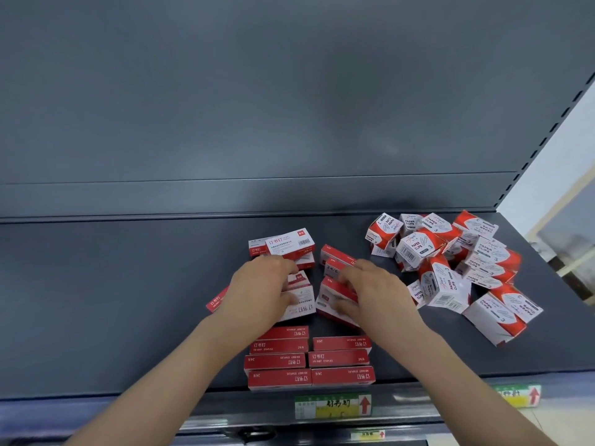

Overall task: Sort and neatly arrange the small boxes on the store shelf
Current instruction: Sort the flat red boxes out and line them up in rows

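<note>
Red and white staple boxes lie on the dark shelf (128,300). Several of them stand in two neat columns (309,362) at the shelf's front edge. Behind these is a loose pile (289,244). My left hand (260,291) is closed around a white-faced staple box (301,304) in that pile. My right hand (370,291) grips a red staple box (335,297) beside it. A jumbled heap of paper clip boxes (450,262) sits to the right, apart from both hands.
The shelf's back panel (257,91) rises behind the boxes. A slotted upright (544,140) marks the right end. Price labels (333,406) with red arrows are fixed on the front rail. The left half of the shelf holds no boxes.
</note>
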